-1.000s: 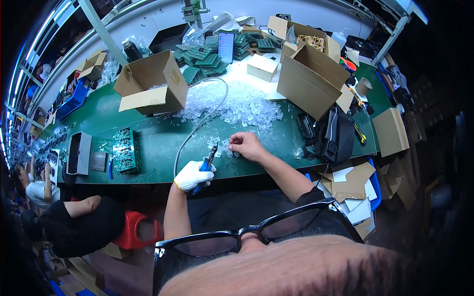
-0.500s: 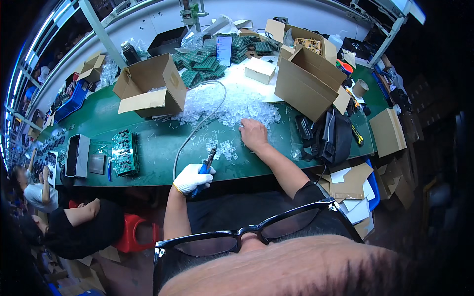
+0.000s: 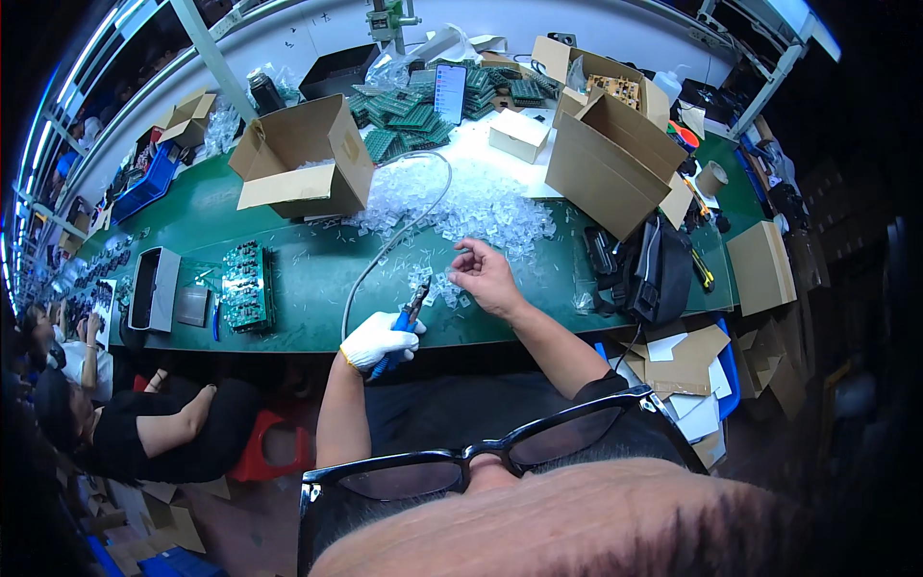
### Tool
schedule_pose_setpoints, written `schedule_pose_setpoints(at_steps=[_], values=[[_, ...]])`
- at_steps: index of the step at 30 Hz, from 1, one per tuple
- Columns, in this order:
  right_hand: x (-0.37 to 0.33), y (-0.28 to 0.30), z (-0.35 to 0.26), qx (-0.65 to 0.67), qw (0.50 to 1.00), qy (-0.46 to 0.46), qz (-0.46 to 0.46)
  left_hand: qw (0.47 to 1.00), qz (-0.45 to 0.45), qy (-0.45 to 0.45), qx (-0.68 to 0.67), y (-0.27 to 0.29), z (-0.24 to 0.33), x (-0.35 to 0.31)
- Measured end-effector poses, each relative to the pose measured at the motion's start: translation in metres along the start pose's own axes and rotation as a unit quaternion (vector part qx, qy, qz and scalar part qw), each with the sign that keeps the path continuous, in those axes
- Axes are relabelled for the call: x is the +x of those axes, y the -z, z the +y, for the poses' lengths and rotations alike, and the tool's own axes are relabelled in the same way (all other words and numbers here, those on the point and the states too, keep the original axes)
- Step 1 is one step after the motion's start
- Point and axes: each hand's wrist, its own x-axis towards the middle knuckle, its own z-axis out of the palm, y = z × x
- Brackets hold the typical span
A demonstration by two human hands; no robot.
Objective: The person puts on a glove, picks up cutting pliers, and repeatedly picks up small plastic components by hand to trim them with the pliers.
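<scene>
In a white glove, my left hand (image 3: 383, 338) is wrapped round blue-handled cutting nippers (image 3: 411, 313), their jaws pointing up and away from me. A grey hose (image 3: 386, 245) arcs from the pile to beside this hand. My bare right hand (image 3: 488, 279) hovers right of the nippers, thumb and forefinger close together and another finger raised. Anything pinched there is too small to make out. Between the hands lies a small group of clear plastic pieces (image 3: 445, 290). Beyond them spreads a large heap of similar clear pieces (image 3: 490, 207).
An open cardboard box (image 3: 306, 188) stands left of the heap, another carton (image 3: 606, 173) right. Stacked green circuit boards (image 3: 409, 117), a phone (image 3: 449, 93) and a white box (image 3: 518, 136) sit behind. A black bag (image 3: 661, 274) lies right, a board stack (image 3: 248, 287) left. People sit at left.
My right hand has drawn back from the edge of the large heap toward the nippers, its fingers lifting off. My left hand still grips the nippers. The whole view has shifted slightly.
</scene>
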Motion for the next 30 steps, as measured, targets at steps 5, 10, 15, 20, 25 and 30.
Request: schedule_pose_setpoints(at_steps=[5,10,15,20,25,30], values=[[-0.006,-0.016,-0.007,0.094,0.994,-0.034,-0.042,1.0,-0.004,0.005,0.006,-0.001,0.002,-0.003],[-0.01,-0.025,-0.019,0.041,0.997,-0.047,-0.05,1.0,-0.01,0.005,0.002,0.0,0.001,-0.004],[-0.009,-0.022,-0.028,-0.04,0.997,-0.045,-0.045,0.999,0.022,-0.002,0.05,-0.005,0.003,-0.004],[-0.012,-0.015,-0.026,-0.041,0.997,-0.044,-0.054,0.995,0.03,-0.009,0.095,-0.009,0.009,-0.006],[-0.013,-0.01,-0.016,-0.035,0.998,-0.044,-0.042,0.991,0.039,-0.011,0.127,-0.01,0.006,-0.002],[-0.011,-0.004,-0.009,-0.077,0.996,-0.041,-0.03,0.999,0.028,-0.03,0.032,-0.003,-0.004,0.003]])
